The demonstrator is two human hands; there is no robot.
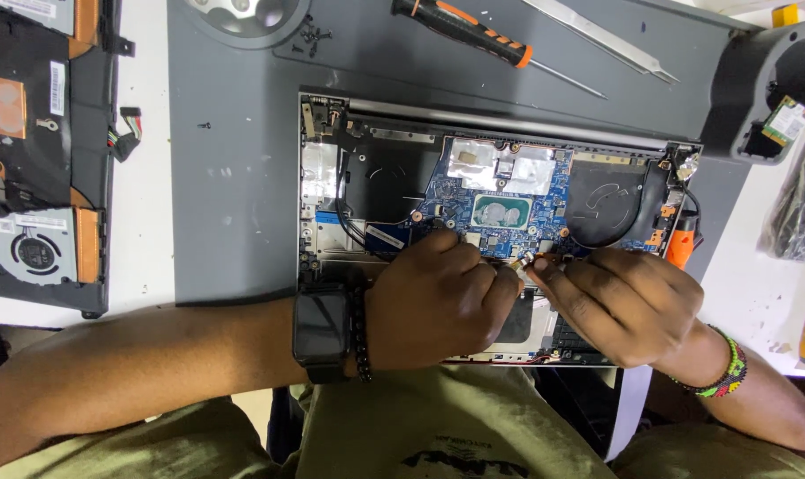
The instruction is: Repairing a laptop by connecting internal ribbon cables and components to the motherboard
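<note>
An opened laptop base (332,177) lies on a grey work mat, its blue motherboard (500,208) and silver chip exposed. My left hand (433,302), with a dark watch and bead bracelet on the wrist, rests fisted on the lower middle of the board. My right hand (620,302), wearing a colourful bead bracelet, pinches a small metal connector or part (528,260) right next to the left fingertips. Both hands meet at that spot and hide the lower part of the laptop. What the left fingers grip is hidden.
A black-and-orange screwdriver (473,31) and metal tweezers (602,35) lie at the back of the grey mat (234,195). Loose screws sit by a round tray (247,13). A removed cooling fan assembly (35,253) lies far left. A black holder (775,80) stands at right.
</note>
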